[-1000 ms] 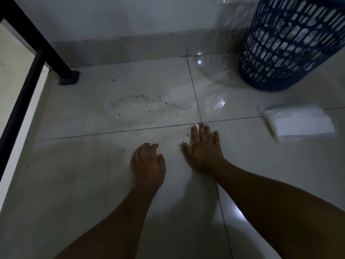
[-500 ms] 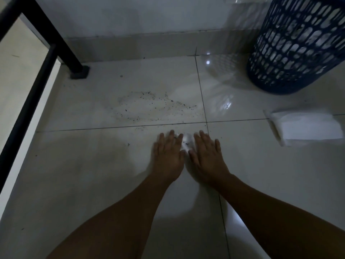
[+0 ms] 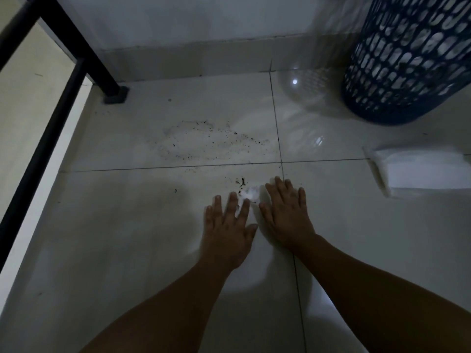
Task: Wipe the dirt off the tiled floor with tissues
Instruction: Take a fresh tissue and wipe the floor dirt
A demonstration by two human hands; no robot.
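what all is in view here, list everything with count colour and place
tissue: one, white, crumpled on the floor at the fingertips of both hands
dirt: many dark specks, on the tile beyond the hands, a few beside the tissue
spare tissues: one pile, white, floor at right
basket: one, blue lattice, far right by the wall
frame: one, black, far left
floor: white glossy tiles
left hand: flat, fingers partly over the tissue
right hand: flat, beside the tissue

Tissue [image 3: 252,193] partly under left hand [image 3: 228,230]; basket [image 3: 407,59], tissue pack [image 3: 420,171] partly beyond right edge.
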